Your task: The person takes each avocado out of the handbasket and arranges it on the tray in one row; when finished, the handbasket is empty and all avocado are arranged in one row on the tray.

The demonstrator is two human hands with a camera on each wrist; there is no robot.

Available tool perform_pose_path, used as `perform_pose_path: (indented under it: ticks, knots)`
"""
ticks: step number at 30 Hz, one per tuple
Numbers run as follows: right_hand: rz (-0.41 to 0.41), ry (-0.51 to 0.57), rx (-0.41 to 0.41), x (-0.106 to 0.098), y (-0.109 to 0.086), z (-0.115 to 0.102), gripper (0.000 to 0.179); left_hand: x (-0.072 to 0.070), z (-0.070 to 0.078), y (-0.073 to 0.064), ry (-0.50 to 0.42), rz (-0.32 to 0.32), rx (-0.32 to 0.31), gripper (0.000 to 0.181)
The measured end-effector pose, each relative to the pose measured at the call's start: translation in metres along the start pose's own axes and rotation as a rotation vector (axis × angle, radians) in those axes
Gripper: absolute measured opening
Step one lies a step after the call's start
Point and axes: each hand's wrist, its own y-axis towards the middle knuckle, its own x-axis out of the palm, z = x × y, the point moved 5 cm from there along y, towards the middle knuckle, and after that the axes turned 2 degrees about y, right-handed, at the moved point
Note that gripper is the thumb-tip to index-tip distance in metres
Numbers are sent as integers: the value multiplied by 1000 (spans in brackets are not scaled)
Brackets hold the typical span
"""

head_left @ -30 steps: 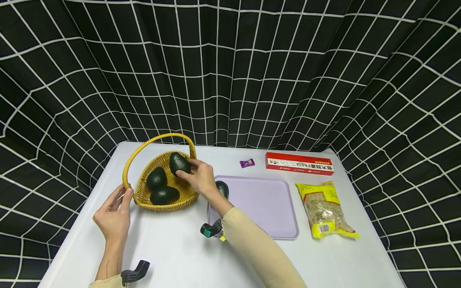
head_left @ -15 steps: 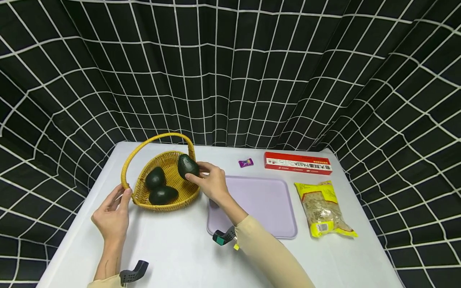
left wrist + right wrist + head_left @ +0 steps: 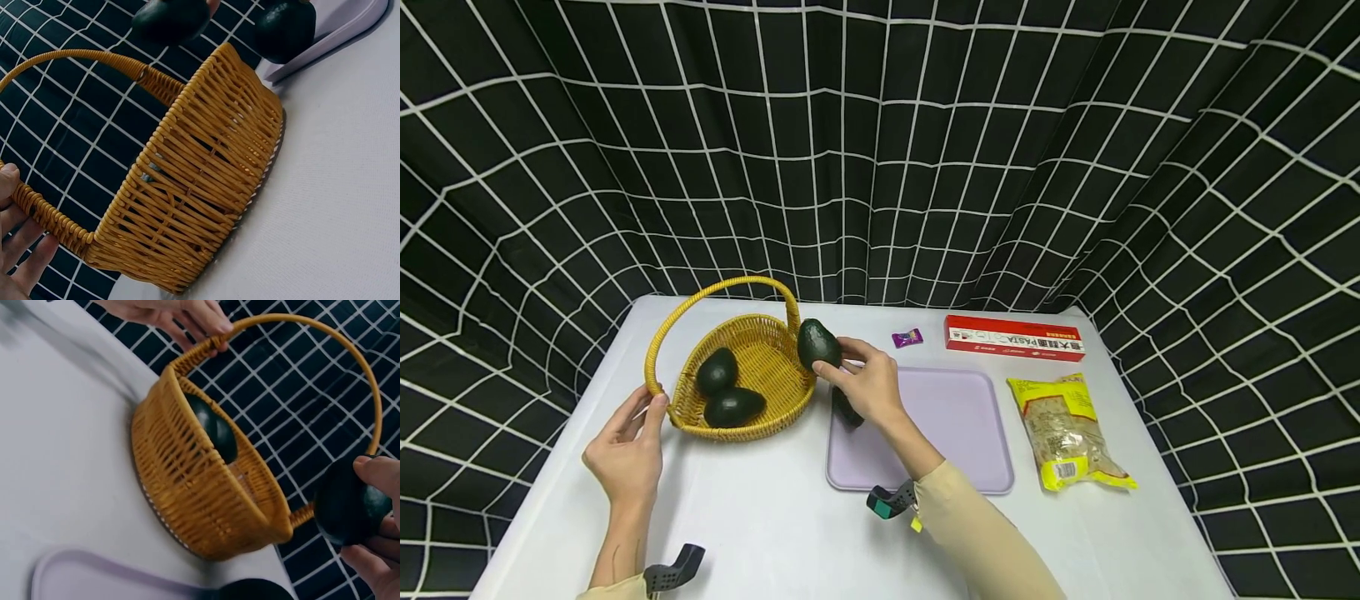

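Observation:
My right hand [image 3: 868,383] grips a dark green avocado [image 3: 817,344] between thumb and fingers, raised just past the right rim of the yellow wicker basket [image 3: 786,387]. With thumb and fingertips, my left hand [image 3: 627,454] pinches the lower left end of the basket handle [image 3: 655,367]. Two more avocados lie inside the basket, one behind [image 3: 717,371] and one in front [image 3: 734,407]. Another avocado [image 3: 847,408] sits at the left side of the lilac tray [image 3: 940,433], partly hidden by my right hand. The left wrist view shows the held avocado [image 3: 172,22] above the basket's far end.
Behind the tray lie a small purple wrapped candy [image 3: 907,337] and a red and white pasta box [image 3: 1013,337]. A yellow and clear plastic bag [image 3: 1067,432] of brownish food lies right of the tray. A black gridded curtain [image 3: 880,167] surrounds the white table [image 3: 760,517].
My right hand has carried the avocado rightward from inside the basket to beyond its right rim, near the tray. The left hand keeps its hold on the handle.

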Motion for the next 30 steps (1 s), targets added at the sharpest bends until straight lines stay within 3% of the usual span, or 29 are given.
perform_pose_path:
  ticks: [14,30]
  knots:
    - [115,-12,52,-38,-8,19,52,0,1,1,4,8,17,29]
    - [188,31,151,-59,-26,44,48,0,-1,0,14,5,-4,30]
